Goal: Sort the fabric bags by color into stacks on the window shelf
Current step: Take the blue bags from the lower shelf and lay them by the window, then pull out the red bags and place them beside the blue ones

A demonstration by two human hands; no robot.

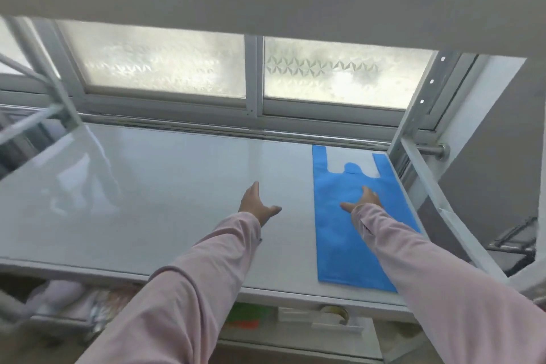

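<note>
1. The blue fabric bag (351,216) lies flat at the right end of the window shelf (147,186), long axis running front to back, handles toward the window.
2. Right hand (362,201) rests on it, palm flat, fingers spread, gripping nothing.
3. Left hand (257,205) hovers open and empty at frame centre, so the right hand's nearer.

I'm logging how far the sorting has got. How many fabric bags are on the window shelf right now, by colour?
Blue fabric bag: 1, lying flat at the right end of the window shelf under the right hand.
Other colours: 0 on the shelf.
Total: 1 bag.
The left hand is open over bare shelf and holds nothing.
</note>
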